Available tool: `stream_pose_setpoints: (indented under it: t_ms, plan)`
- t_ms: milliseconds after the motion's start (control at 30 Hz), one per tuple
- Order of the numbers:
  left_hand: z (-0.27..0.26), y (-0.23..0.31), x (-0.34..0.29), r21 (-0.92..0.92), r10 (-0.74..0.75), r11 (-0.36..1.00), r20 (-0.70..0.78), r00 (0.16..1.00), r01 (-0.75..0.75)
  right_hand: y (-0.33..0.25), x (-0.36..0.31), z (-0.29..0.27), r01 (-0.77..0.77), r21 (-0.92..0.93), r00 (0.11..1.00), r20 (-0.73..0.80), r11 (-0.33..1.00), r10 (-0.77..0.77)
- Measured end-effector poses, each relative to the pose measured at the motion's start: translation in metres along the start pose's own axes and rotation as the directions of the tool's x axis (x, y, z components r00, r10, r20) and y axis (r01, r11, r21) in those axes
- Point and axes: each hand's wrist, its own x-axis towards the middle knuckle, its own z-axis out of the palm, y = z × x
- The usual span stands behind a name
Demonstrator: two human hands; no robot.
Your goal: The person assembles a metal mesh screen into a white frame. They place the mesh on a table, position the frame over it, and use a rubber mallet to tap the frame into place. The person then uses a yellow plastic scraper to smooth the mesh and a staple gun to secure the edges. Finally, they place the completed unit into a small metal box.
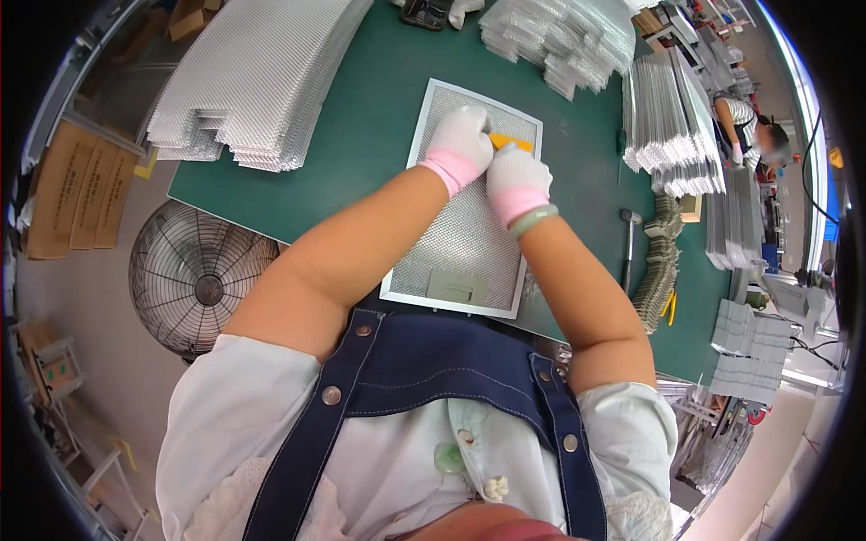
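Note:
A silver-framed mesh filter panel (451, 239) lies on the green table in front of me, its near edge close to my apron. Both my hands, in white gloves with pink cuffs, are over its far half, almost touching. My right hand (519, 180) is closed on a yellow tool (511, 142), whose exact kind is hidden by the fingers. Beside it, my left hand (460, 142) has its fingers curled down near the tool; what they grip, if anything, is hidden. A flat grey rectangular piece (456, 287) sits at the panel's near end.
Tall stacks of mesh sheets (262, 81) stand at the far left, with more mesh (564, 41) at the back. Upright panels (667, 122) line the right, near a hammer (629, 243) and a row of small pieces (658, 261). A fan (207, 288) stands left; another person (744, 131) is far right.

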Motion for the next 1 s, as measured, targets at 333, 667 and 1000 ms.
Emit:
stream_pose_setpoints:
  t_ms: [333,667,1000]
  plan:
    - [0.009,0.019,-0.005,0.558,0.044,0.81,0.255,0.966,-0.184,0.175,-0.047,0.036,0.14,0.021,0.936,-0.328,0.99,-0.126]
    - [-0.003,0.038,-0.002,0.446,0.099,0.83,0.474,0.875,-0.335,0.298,-0.106,0.067,-0.491,0.41,0.831,-0.044,0.769,0.554]
    - [-0.008,0.125,-0.144,0.047,0.268,0.704,0.906,0.327,-0.708,0.211,-0.074,0.048,-0.148,0.715,0.928,-0.14,0.684,0.346]
